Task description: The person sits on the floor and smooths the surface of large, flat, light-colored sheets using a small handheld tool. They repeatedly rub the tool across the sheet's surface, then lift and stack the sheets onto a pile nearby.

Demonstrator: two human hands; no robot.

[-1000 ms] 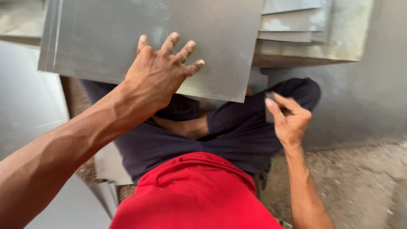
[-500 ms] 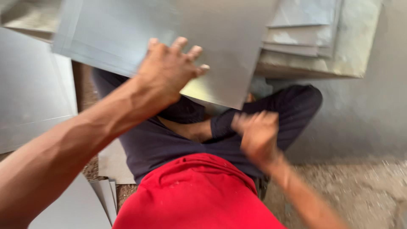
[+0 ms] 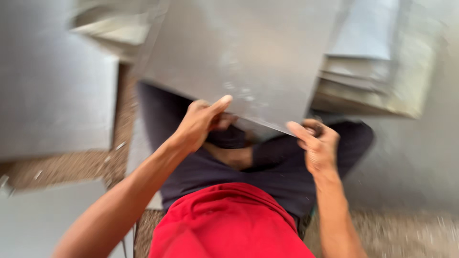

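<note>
A large flat grey metal sheet (image 3: 248,57) lies tilted over my crossed legs in dark trousers. My left hand (image 3: 201,122) grips the sheet's near edge, thumb on top and fingers underneath. My right hand (image 3: 315,143) pinches the near right corner of the same sheet. The picture is blurred by motion. My red shirt fills the bottom centre.
A stack of similar metal sheets (image 3: 377,71) lies at the right rear. More grey sheets lie at the left (image 3: 52,95) and lower left (image 3: 43,220). The ground is gritty concrete (image 3: 406,234). A grey wall stands at the right.
My left hand slid from lying flat on top of the sheet to gripping its near edge. My right hand came up from my knee and took hold of the sheet's corner.
</note>
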